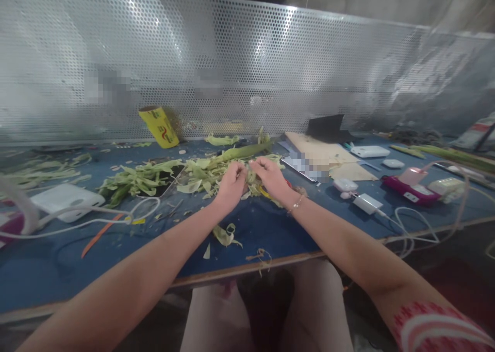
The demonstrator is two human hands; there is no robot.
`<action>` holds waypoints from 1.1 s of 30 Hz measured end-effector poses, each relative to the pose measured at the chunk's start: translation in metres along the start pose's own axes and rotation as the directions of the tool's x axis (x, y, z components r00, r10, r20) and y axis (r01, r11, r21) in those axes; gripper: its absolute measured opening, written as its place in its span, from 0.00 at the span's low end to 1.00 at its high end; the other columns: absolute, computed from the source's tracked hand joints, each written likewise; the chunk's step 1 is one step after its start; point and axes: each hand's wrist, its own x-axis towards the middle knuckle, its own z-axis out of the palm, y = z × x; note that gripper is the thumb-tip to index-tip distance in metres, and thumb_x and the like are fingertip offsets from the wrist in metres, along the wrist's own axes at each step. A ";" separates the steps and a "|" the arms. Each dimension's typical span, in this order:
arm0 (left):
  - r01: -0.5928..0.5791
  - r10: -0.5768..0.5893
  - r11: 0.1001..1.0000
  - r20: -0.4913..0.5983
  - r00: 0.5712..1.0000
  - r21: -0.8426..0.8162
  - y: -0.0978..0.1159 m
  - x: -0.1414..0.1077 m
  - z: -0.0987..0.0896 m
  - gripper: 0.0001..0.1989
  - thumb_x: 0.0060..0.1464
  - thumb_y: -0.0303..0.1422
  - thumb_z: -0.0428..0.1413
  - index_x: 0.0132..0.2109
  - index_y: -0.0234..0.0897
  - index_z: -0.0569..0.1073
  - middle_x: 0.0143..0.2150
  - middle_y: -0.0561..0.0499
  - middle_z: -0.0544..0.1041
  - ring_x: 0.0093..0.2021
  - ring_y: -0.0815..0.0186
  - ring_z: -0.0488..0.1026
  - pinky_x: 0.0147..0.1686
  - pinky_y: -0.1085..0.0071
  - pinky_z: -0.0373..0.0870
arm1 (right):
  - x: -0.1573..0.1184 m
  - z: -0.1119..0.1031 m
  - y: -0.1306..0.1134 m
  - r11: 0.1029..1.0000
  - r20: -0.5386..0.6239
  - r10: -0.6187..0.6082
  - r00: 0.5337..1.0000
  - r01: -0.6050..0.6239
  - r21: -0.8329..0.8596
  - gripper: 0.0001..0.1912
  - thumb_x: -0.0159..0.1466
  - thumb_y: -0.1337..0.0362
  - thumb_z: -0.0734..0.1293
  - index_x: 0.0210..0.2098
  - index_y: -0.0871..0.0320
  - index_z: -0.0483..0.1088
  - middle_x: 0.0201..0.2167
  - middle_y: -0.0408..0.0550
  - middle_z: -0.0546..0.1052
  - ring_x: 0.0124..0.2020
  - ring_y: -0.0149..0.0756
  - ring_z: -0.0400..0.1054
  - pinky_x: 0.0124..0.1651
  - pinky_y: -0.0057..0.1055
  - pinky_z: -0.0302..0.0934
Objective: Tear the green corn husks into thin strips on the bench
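My left hand (233,184) and my right hand (274,181) are close together over a heap of pale green leafy strips (199,174) at the middle of the table. The fingers of both hands are curled in a pinch. What lies between the fingertips is hidden or too small to make out. Behind my hands a long green leaf or pod (247,151) rests on the heap. Something yellow (264,192) shows beneath my right hand. Left of the heap, another bunch of green strips (143,179) partly covers a dark flat panel (162,183).
A yellow cup-like container (159,127) leans near the perforated metal screen (240,58). To the right are a phone (299,167), brown paper (315,148), a white charger (367,203) with cables and a purple power strip (412,189). A white box (67,201) and an orange strip (100,236) lie left.
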 end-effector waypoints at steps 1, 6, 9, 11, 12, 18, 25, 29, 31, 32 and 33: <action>-0.018 0.018 0.999 -0.005 1.000 0.030 0.000 0.000 -0.001 0.08 0.52 0.33 0.51 0.28 0.39 0.59 0.18 0.60 0.56 0.16 0.75 0.53 0.19 0.75 0.53 | 0.000 0.001 0.000 0.996 -0.008 0.046 0.999 -0.045 0.073 0.21 0.56 0.49 0.62 0.19 0.56 0.52 0.15 0.35 0.52 0.17 0.23 0.46 0.21 0.24 0.48; -0.075 0.072 0.984 0.025 0.997 0.162 0.001 0.000 -0.005 0.07 0.52 0.33 0.51 0.28 0.39 0.61 0.17 0.59 0.58 0.18 0.72 0.57 0.21 0.74 0.54 | 0.000 0.005 0.002 0.968 -0.066 0.158 0.985 -0.142 0.205 0.21 0.54 0.45 0.63 0.22 0.56 0.54 0.16 0.34 0.53 0.14 0.23 0.49 0.17 0.22 0.50; -0.124 0.119 0.964 0.035 0.992 0.235 0.003 -0.002 -0.005 0.05 0.52 0.33 0.50 0.29 0.39 0.62 0.18 0.58 0.60 0.19 0.72 0.58 0.23 0.74 0.55 | 0.000 0.004 0.001 0.989 -0.107 0.104 0.989 -0.092 0.118 0.21 0.56 0.46 0.61 0.22 0.55 0.52 0.15 0.34 0.53 0.13 0.23 0.49 0.16 0.23 0.49; -0.141 0.134 0.956 0.047 0.990 0.255 0.005 -0.003 -0.005 0.05 0.52 0.32 0.50 0.29 0.39 0.63 0.19 0.57 0.61 0.20 0.72 0.59 0.23 0.74 0.55 | -0.001 0.003 0.000 0.998 -0.132 0.056 0.990 -0.052 0.029 0.21 0.58 0.47 0.59 0.22 0.55 0.51 0.15 0.35 0.52 0.13 0.23 0.51 0.17 0.23 0.49; -0.146 0.138 0.956 0.053 0.989 0.254 0.006 -0.003 -0.005 0.04 0.52 0.32 0.50 0.29 0.39 0.63 0.20 0.57 0.62 0.20 0.72 0.59 0.23 0.74 0.55 | -0.001 0.002 -0.001 0.999 -0.144 0.033 0.989 -0.034 -0.007 0.21 0.59 0.47 0.58 0.21 0.55 0.50 0.15 0.35 0.53 0.13 0.23 0.51 0.17 0.24 0.49; -0.152 0.135 0.976 0.116 0.984 0.158 0.006 -0.002 -0.005 0.05 0.52 0.32 0.50 0.28 0.38 0.64 0.22 0.56 0.63 0.18 0.74 0.58 0.21 0.74 0.55 | -0.001 0.003 -0.003 0.998 -0.155 0.048 0.987 -0.042 0.043 0.21 0.59 0.47 0.58 0.22 0.55 0.48 0.17 0.35 0.50 0.13 0.22 0.46 0.16 0.24 0.47; -0.055 0.053 0.998 0.072 0.996 0.026 0.002 -0.001 -0.002 0.05 0.52 0.34 0.51 0.30 0.40 0.64 0.17 0.59 0.58 0.15 0.74 0.56 0.18 0.74 0.54 | -0.001 0.001 -0.005 0.999 -0.205 -0.020 0.979 0.010 -0.050 0.21 0.60 0.49 0.57 0.21 0.55 0.49 0.17 0.36 0.50 0.17 0.24 0.46 0.19 0.24 0.46; -0.029 0.029 0.999 -0.001 1.000 -0.038 0.002 -0.001 0.000 0.06 0.52 0.35 0.52 0.30 0.40 0.62 0.15 0.60 0.53 0.14 0.74 0.54 0.18 0.75 0.54 | -0.001 0.000 -0.008 0.989 -0.232 -0.101 0.968 0.072 -0.130 0.20 0.61 0.50 0.56 0.21 0.56 0.50 0.18 0.37 0.53 0.20 0.26 0.48 0.23 0.24 0.48; -0.027 0.025 0.998 -0.025 0.999 -0.065 0.002 -0.001 0.001 0.07 0.51 0.36 0.52 0.30 0.40 0.62 0.15 0.60 0.53 0.15 0.74 0.54 0.18 0.75 0.54 | -0.002 0.000 -0.009 0.986 -0.238 -0.114 0.965 0.081 -0.145 0.20 0.62 0.50 0.56 0.20 0.56 0.50 0.18 0.37 0.53 0.21 0.26 0.49 0.24 0.25 0.48; -0.026 0.024 0.997 -0.031 0.999 -0.075 0.003 -0.001 0.001 0.07 0.51 0.36 0.52 0.30 0.40 0.62 0.16 0.60 0.53 0.15 0.74 0.54 0.18 0.75 0.54 | -0.002 0.001 -0.011 0.986 -0.240 -0.115 0.964 0.081 -0.146 0.20 0.62 0.50 0.56 0.20 0.56 0.50 0.18 0.37 0.53 0.20 0.26 0.49 0.25 0.25 0.49; -0.028 0.025 0.996 -0.033 0.999 -0.083 0.003 -0.001 0.002 0.07 0.51 0.36 0.53 0.30 0.40 0.62 0.16 0.60 0.53 0.15 0.75 0.54 0.18 0.75 0.54 | -0.003 0.001 -0.012 0.986 -0.243 -0.112 0.964 0.078 -0.145 0.21 0.62 0.50 0.56 0.20 0.56 0.49 0.17 0.37 0.53 0.20 0.26 0.49 0.25 0.25 0.49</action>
